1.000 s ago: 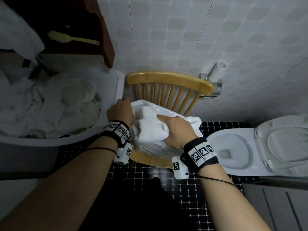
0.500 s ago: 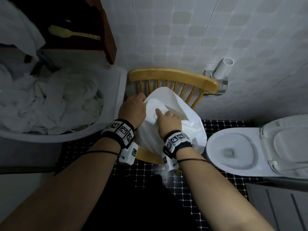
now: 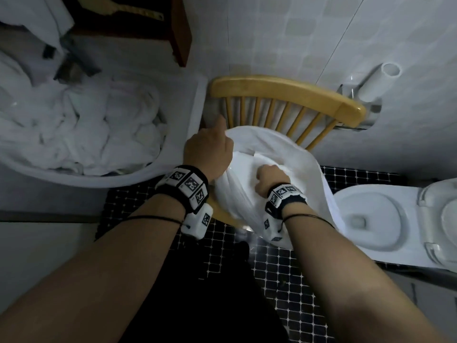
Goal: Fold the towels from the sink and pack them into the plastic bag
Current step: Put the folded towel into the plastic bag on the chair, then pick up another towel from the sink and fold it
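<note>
A white plastic bag (image 3: 294, 157) stands on the seat of a wooden chair (image 3: 284, 91). My left hand (image 3: 210, 149) grips the bag's left rim and holds its mouth up. My right hand (image 3: 270, 178) is sunk into the bag's opening to the knuckles, its fingers hidden inside with the folded white towel, of which I see only a pale edge (image 3: 249, 160). A heap of crumpled white towels (image 3: 81, 129) fills the sink (image 3: 195, 112) at the left.
An open toilet (image 3: 371, 219) stands close on the right of the chair. A pipe holder (image 3: 371, 87) juts from the tiled wall behind the chair. A dark wooden shelf (image 3: 180, 33) hangs over the sink. The floor (image 3: 284, 273) is black mosaic tile.
The folded towel, held on top of the bag a second ago, has gone down into it with my right hand. My left hand has lifted the bag's rim higher.
</note>
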Tool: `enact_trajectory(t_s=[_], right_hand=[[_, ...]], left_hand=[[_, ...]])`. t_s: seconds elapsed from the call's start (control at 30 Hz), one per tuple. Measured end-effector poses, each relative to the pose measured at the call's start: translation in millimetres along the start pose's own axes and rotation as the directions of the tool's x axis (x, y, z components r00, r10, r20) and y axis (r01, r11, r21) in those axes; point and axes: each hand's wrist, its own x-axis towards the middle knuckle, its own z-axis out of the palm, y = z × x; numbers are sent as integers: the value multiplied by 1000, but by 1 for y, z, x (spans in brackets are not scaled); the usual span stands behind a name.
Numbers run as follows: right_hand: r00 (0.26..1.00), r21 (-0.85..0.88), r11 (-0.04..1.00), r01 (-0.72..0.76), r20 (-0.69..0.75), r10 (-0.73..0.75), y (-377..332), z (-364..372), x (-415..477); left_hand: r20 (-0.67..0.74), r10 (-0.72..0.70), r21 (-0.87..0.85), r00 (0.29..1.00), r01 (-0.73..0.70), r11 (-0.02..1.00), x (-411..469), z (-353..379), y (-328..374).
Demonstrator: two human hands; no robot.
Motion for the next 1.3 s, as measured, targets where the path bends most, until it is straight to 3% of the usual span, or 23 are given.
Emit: enact_trajectory(t_s=[0.13, 0.27, 0.37, 0.43, 0.53, 0.63, 0.8, 0.87, 0.97, 1.07, 1.3], right_hand=[[958, 23, 1000, -17, 286, 10, 7, 33, 11], [908, 57, 995, 87, 406, -103, 17, 48, 32], [886, 93, 994, 65, 452, -100, 23, 41, 32], [911, 127, 989, 76, 395, -121, 20, 22, 24], [989, 229, 972, 55, 121, -85, 6, -28, 8], [993, 224, 967, 117, -29, -113, -24, -85, -17], [969, -96, 966, 242, 69, -236, -81, -167, -82], [963, -68, 961, 268, 56, -265, -102, -189, -106], [947, 29, 952, 306, -112, -301, -140, -205, -120], [914, -29, 939, 343, -221, -341, -187, -204, -119], [941, -77, 951, 300, -138, -309, -327, -166, -87]], left_hand=[[-13, 36, -36, 999, -36, 999, 3, 5, 6], [-54, 21, -21, 998, -22, 1000, 6, 11, 3], [-69, -14, -11, 998, 13, 1000, 8, 11, -1], [-72, -16, -19, 997, 15, 1000, 9, 10, -1], [-63, 20, -91, 998, -26, 996, 5, 7, -1], [13, 54, -146, 998, -51, 988, 4, 2, -6], [72, 68, -294, 995, -44, 955, -1, -20, -15], [61, 28, -319, 998, -7, 948, 0, -30, -24], [86, -21, -291, 996, 45, 956, 5, -45, -57], [162, -63, -243, 985, 101, 965, 8, -61, -97], [307, -209, -190, 928, 275, 942, 2, -81, -249]])
